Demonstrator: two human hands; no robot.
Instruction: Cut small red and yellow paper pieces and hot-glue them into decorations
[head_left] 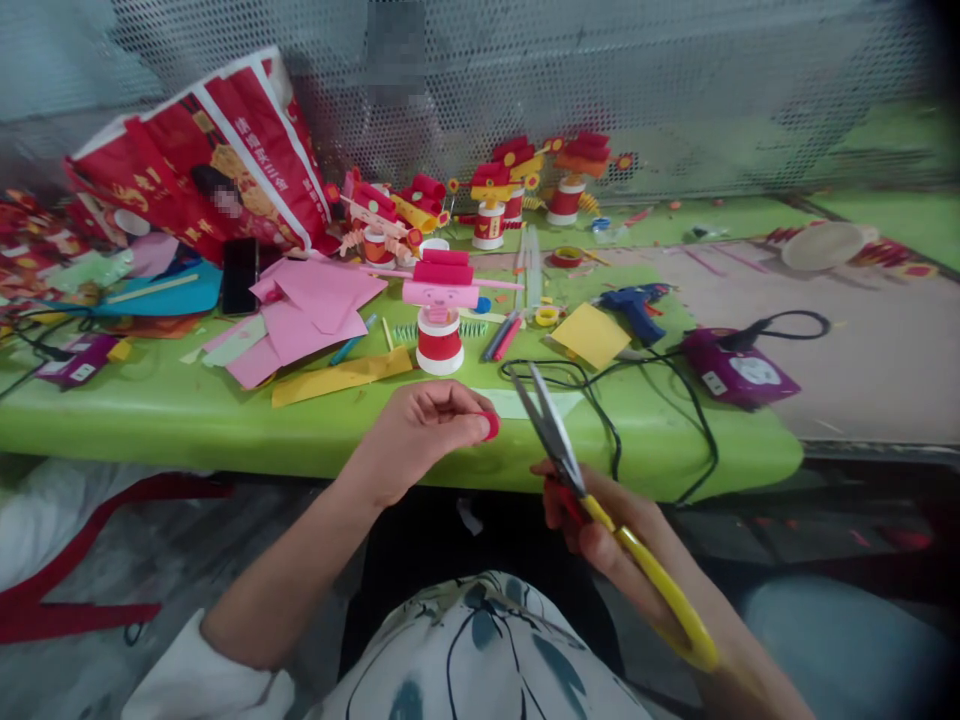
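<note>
Between thumb and fingers, my left hand (431, 430) pinches a small red paper piece (491, 426) with a rounded edge, above the table's front edge. My right hand (611, 540) grips a pair of scissors (556, 428) with yellow handles, whose blades point up and away, slightly apart. Some red thing, perhaps paper or part of the handle, shows by the right fingers. Just beyond my left hand stands a paper figure (440, 340) made from a white cup with a red band, a pink drawn face and red rolls on top.
On the green table (187, 430) lie pink paper sheets (319, 310), a yellow paper strip (341, 377), markers (508, 337), a blue glue gun (636, 308) and a purple box (739, 367) with black cables. Several similar figures (489, 210) and a red bag (214, 150) stand behind.
</note>
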